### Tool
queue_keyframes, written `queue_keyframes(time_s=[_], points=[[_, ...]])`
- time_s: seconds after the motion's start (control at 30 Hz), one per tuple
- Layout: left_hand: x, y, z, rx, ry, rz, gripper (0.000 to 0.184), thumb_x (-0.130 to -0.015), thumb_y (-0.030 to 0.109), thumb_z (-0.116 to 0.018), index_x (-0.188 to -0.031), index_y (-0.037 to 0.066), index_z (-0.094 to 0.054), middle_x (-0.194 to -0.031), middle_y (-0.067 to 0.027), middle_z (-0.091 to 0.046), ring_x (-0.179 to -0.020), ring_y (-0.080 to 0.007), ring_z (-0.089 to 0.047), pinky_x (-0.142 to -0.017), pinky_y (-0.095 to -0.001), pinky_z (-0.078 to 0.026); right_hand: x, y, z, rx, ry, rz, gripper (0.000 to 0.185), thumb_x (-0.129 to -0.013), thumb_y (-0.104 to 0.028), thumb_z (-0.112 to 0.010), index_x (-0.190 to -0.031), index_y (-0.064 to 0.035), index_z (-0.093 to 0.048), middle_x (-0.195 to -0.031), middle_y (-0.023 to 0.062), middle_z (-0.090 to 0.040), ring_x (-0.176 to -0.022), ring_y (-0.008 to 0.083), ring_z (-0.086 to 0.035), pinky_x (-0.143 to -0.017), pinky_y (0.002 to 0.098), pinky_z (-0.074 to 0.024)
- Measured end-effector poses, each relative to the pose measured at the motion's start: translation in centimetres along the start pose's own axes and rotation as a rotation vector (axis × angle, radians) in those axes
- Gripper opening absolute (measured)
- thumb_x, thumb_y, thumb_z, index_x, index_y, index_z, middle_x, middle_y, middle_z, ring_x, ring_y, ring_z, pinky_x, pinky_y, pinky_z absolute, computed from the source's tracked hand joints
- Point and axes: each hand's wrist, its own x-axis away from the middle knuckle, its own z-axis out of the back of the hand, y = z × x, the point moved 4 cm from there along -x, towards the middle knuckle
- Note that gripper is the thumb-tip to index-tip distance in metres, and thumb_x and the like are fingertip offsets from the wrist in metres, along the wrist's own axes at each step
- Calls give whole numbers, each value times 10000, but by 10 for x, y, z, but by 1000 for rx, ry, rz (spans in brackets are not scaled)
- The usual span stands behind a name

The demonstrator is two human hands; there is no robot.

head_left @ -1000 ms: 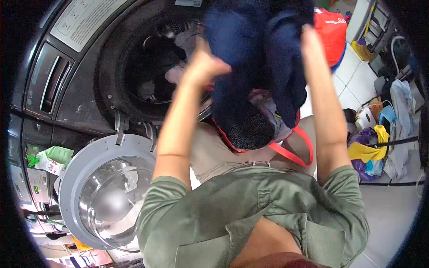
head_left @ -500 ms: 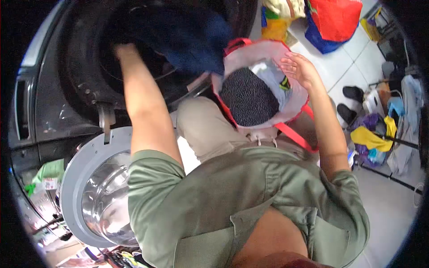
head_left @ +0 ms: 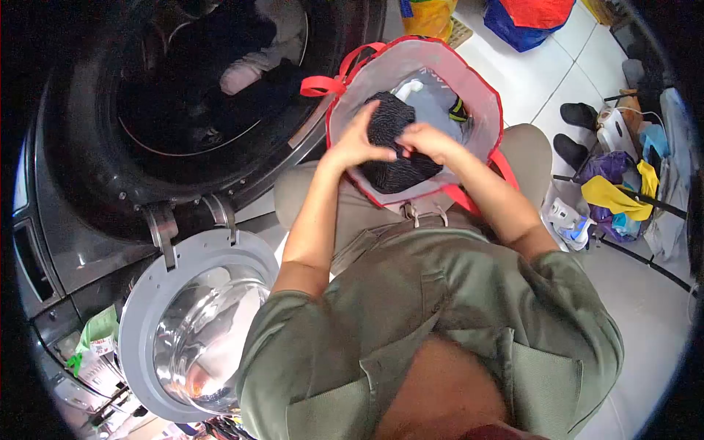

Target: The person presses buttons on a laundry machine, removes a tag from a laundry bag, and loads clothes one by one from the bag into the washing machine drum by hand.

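Note:
A white-lined bag with red trim [head_left: 480,81] stands upright between my knees, with its mouth facing up. Inside it lies a black textured cloth [head_left: 400,176], beside grey fabric [head_left: 434,99] and a small white piece. My left hand [head_left: 352,147] is over the bag's left side, thumb and fingers spread against the black cloth. From the right, my right hand [head_left: 431,143] reaches into the bag with fingers curled together on the same cloth. Left of the bag, dark laundry [head_left: 213,66] and a pale pinkish cloth [head_left: 240,75] lie in the washing machine drum.
The machine's round glass door [head_left: 139,345] hangs open at lower left on metal hinges [head_left: 163,227]. A red and blue bag [head_left: 524,29] stands on the tiles at top right. Black slippers [head_left: 570,150] and a rack with a yellow cloth [head_left: 612,196] are at right.
My left hand has come out of the drum to the bag. My right hand has moved from the rim into it. The dark blue cloth no longer hangs across the drum opening.

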Motion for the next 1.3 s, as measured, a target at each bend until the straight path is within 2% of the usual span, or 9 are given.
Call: queue_keyframes(time_s=[0.27, 0.33, 0.47, 0.7, 0.83, 0.9, 1.1, 1.2, 1.3], points=[[-42, 17, 69, 247, 453, 385, 395, -777, 263, -540, -1013, -54, -538, -940, -133, -600, -834, -229, -566, -757, -306, -432, 15, -162, 72, -556, 39, 535, 194, -839, -284, -522, -872, -94, -546, -807, 22, -582, -815, 159, -555, -760, 319, -415], [-38, 33, 79, 1285, 273, 341, 439, -825, 282, -455, -1120, -43, -468, -1067, -169, -543, -917, -277, -549, -822, -369, -437, 14, -149, 82, -481, 109, 565, 244, -842, -300, -517, -945, -81, -540, -877, 40, -589, -845, 162, -553, -780, 329, -415], [-32, -21, 49, 714, 335, 478, 442, -824, 286, -458, -1119, -44, -468, -1068, -171, -542, -922, -279, -547, -824, -371, -436, 32, -87, 43, -164, 197, -110, 939, -620, -590, -644, -1309, -59, -290, -1292, 118, -385, -1182, 249, -373, -975, 339, -290], [14, -16, 132, 953, 665, 297, 449, -823, 294, -463, -1117, -46, -470, -1069, -174, -540, -931, -283, -542, -828, -373, -435, 38, -77, 88, -450, 185, 262, 358, -797, -188, -583, -1085, 16, -524, -969, 103, -607, -854, 200, -588, -762, 326, -471], [43, -21, 158, 999, 771, 269, 453, -823, 298, -466, -1116, -47, -471, -1070, -176, -539, -936, -285, -539, -830, -375, -434, 49, -106, 135, 501, 1003, 387, 293, -856, -208, -475, -1030, 18, -540, -880, 110, -607, -849, 153, -552, -760, 273, -425], [25, -11, 155, 936, 720, 256, 455, -822, 300, -468, -1115, -48, -471, -1071, -177, -538, -938, -286, -538, -831, -375, -433, 81, -155, 59, -18, 862, 658, 540, -740, -284, -630, -1155, -1, -434, -1030, 159, -555, -959, 273, -539, -823, 333, -423], [2, 21, 199, 931, 714, 79, 460, -821, 307, -472, -1113, -49, -472, -1073, -180, -537, -946, -289, -534, -834, -378, -432, 31, -96, -1, 1088, 888, 406, 1049, -430, -292, -814, -1306, -189, -247, -1328, 100, -269, -1199, 324, -292, -899, 609, -257], [19, 14, 218, 976, 863, 63, 463, -821, 310, -474, -1112, -50, -473, -1073, -181, -536, -950, -291, -532, -836, -379, -431, -7, -14, 45, 801, 659, -154, 556, -667, -388, -645, -1148, -142, -512, -1203, 130, -466, -1135, 291, -403, -912, 549, -285], [22, 12, 182, 904, 852, 174, 466, -820, 313, -477, -1112, -51, -473, -1074, -183, -535, -954, -292, -530, -837, -380, -431, -27, -35, 10, -882, 119, -16, 301, -816, -229, -482, -1028, -32, -565, -984, 117, -607, -868, 248, -583, -851, 370, -435]])
